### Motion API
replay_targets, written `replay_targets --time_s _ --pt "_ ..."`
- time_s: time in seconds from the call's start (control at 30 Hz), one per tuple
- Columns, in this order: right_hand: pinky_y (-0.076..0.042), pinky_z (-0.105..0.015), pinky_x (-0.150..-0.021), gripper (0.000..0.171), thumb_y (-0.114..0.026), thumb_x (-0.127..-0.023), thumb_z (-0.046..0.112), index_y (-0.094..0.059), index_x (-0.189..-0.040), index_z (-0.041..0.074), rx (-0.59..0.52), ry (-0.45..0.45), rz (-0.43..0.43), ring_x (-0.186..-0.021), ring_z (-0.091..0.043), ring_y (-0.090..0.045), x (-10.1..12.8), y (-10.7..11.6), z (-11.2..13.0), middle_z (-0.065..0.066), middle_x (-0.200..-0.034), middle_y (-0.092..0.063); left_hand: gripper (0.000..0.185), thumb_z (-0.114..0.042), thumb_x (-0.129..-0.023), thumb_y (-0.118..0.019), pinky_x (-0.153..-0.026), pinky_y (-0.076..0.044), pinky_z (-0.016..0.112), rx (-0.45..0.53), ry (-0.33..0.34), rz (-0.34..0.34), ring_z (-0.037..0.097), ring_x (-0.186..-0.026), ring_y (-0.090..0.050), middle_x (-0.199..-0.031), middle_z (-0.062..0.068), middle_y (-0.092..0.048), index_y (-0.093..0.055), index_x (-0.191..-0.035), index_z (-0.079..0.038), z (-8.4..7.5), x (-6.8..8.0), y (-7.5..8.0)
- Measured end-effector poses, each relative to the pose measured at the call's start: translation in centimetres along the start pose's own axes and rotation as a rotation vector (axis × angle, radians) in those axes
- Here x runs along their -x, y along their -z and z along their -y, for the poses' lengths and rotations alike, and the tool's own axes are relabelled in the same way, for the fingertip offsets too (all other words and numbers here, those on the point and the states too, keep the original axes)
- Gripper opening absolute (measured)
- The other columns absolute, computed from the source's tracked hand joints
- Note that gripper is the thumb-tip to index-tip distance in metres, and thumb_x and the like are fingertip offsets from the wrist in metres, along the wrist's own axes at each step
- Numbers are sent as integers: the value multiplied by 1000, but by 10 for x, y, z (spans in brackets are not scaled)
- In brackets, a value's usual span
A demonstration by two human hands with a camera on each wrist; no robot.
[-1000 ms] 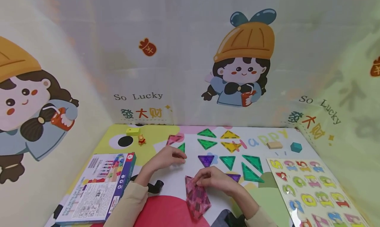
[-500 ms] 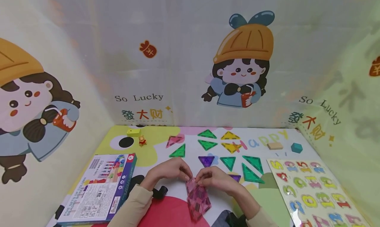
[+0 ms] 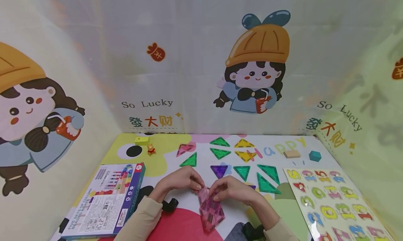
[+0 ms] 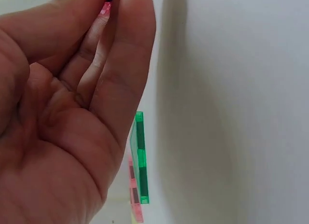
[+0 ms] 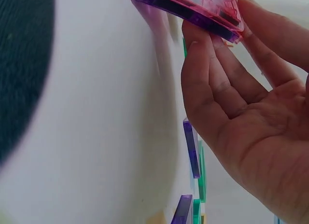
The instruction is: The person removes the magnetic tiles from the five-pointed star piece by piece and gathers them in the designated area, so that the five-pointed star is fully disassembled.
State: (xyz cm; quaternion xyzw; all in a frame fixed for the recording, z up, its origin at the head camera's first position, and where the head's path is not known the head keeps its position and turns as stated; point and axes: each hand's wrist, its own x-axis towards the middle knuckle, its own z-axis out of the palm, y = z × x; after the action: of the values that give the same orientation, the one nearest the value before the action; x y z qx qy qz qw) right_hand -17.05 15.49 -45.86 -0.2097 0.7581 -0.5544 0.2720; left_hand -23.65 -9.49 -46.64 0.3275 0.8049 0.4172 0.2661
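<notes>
We see a bench (image 3: pixel 176 146) covered by a cartoon play mat. At its right edge lies a number puzzle board (image 3: pixel 338 202), and at its left edge a flat toy box (image 3: pixel 104 200). Near the front edge, about midway, lies a stack of pink magnetic tiles (image 3: pixel 211 209), its far end lifted off the bench between both hands. Our left hand (image 3: pixel 181 179) comes in from the left, its grip curled with thumb and fingertips pinching the stack's far corner; in the left wrist view only a sliver of pink shows between the fingertips. Our right hand (image 3: pixel 233 190) meets it from the right, its grip closed on the same end of the stack, fingers under the edge and thumb on top, as the right wrist view shows.

Beyond the hands, loose triangular tiles are spread flat toward the back edge: green tiles (image 3: pixel 267 179), a purple tile (image 3: pixel 218 170), yellow tiles (image 3: pixel 244 150) and a pink tile (image 3: pixel 185 149). Near the back right corner sit a wooden block (image 3: pixel 291 154) and a teal block (image 3: pixel 315 156). Near the back left corner sit a yellow block (image 3: pixel 141 140) and a small bear figure (image 3: pixel 151 149).
</notes>
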Motion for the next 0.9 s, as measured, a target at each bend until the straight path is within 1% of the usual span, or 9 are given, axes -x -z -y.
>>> replay_targets --time_s 0.1,0.17,0.37,0.4,0.47,0.57,0.73,0.83,0.9 --pt "-47 -25 -73 17 -70 -88 13 -76 -103 6 -6 9 6 -77 -8 -54 -1 0 0 -8 -97 -73 10 -9 -91 -70 -68 -57 26 43 12 -26 10 -71 -71 -85 2 -76 -80 -94 -11 4 1 2" --pt "-49 -25 -74 17 -70 -89 13 -76 -102 5 -7 12 12 -77 -7 -55 -1 0 0 -11 -98 -74 10 -10 -90 -70 -69 -58 26 77 39 -59 10 -71 -70 -85 3 -76 -79 -95 -9 6 2 5" --pt "-49 -24 -74 16 -71 -88 11 -76 -102 4 -11 6 27 -75 -7 -56 0 1 2 -16 -97 -74 15 -14 -87 -75 -68 -60 30 225 181 -226 13 -69 -70 -81 9 -76 -77 -97 -2 11 5 15" --pt "-49 -25 -74 16 -71 -88 11 -76 -102 4 -13 4 28 -75 -7 -56 1 1 2 -16 -98 -74 16 -13 -87 -75 -68 -60 31 240 198 -252 13 -70 -71 -82 9 -76 -77 -98 -1 12 5 16" --pt "-49 -25 -74 16 -71 -89 11 -76 -102 4 -14 0 25 -75 -8 -56 1 1 2 -15 -98 -74 17 -14 -88 -74 -69 -60 30 237 227 -296 13 -71 -71 -81 9 -75 -76 -99 -1 12 5 17" --pt "-49 -26 -75 17 -70 -89 12 -75 -103 3 -15 -4 21 -75 -9 -56 1 1 2 -14 -98 -74 16 -17 -88 -74 -68 -57 28 136 251 -349 12 -69 -68 -78 5 -73 -77 -97 -4 12 4 16" --pt "-49 -27 -76 18 -70 -89 13 -75 -103 3 -9 -8 17 -75 -9 -56 1 1 2 -11 -97 -74 14 -24 -87 -77 -66 -47 27 -116 272 -419 13 -69 -57 -73 -1 -67 -78 -93 -13 7 4 12" --pt "-49 -27 -76 19 -71 -89 14 -74 -103 2 0 -13 11 -75 -9 -56 1 1 1 -8 -94 -74 13 -26 -85 -78 -67 -46 29 -197 293 -463 15 -72 -56 -76 -2 -66 -77 -92 -14 3 6 12" --pt "-48 -27 -76 19 -71 -89 14 -74 -103 2 9 -18 6 -74 -9 -56 1 0 1 -5 -91 -73 13 -26 -84 -79 -66 -46 29 -220 308 -486 16 -73 -56 -78 -2 -66 -77 -91 -15 0 8 12"
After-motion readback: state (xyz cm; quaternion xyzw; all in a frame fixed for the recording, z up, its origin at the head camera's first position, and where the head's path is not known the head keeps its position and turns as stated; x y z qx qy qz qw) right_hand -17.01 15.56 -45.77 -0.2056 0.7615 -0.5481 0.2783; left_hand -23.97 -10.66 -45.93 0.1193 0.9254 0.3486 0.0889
